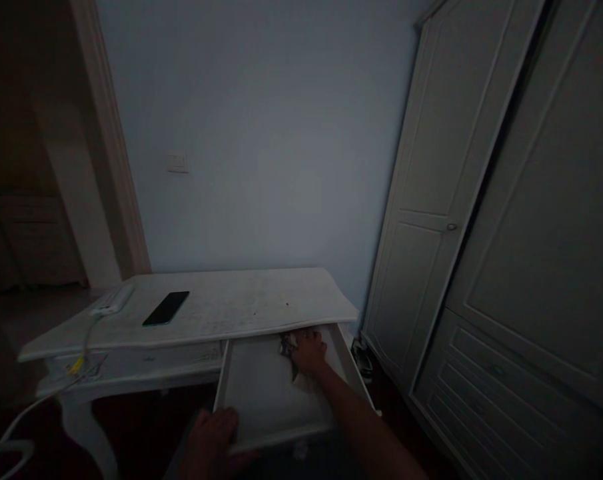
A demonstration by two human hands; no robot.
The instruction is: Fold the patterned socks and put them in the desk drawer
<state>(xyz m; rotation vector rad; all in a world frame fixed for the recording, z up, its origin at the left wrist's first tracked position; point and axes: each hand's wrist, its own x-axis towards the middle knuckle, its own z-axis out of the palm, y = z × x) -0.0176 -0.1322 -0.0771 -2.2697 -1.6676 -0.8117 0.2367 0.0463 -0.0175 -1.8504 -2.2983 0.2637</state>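
White desk (251,293): 1 dark phone (166,309), 1 power strip (112,300).

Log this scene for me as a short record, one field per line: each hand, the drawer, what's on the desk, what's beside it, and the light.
Left hand: over the front left corner of the drawer
Right hand: inside the drawer, on what looks like a patterned cloth
Drawer: pulled out from the desk
On desk: phone toward the left, power strip at the left end
Beside desk: wardrobe on the right
Light: dim
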